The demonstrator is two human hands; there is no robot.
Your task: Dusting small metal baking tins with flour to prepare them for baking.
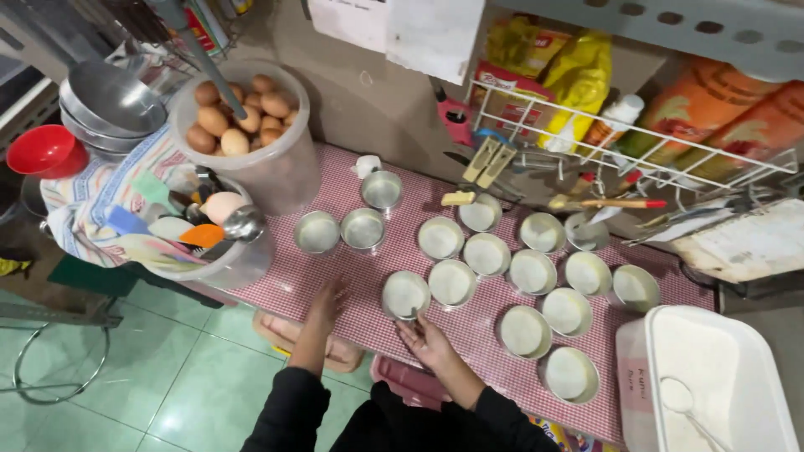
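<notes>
Many small round metal tins stand on a red-checked tablecloth (469,322). Several on the right look coated white inside; three at the left, such as one tin (317,232), look bare metal. My right hand (425,337) touches the near edge of a white-coated tin (405,294), fingers pinched at its rim. My left hand (328,303) rests flat on the cloth near the table's front edge, fingers together, holding nothing. Both sleeves are black.
A clear tub of brown eggs (243,113) and a container of utensils (201,230) stand at left. A white box of flour (712,377) with a scoop sits at right. A wire rack (636,146) with packets hangs behind. Steel bowls (109,100) sit far left.
</notes>
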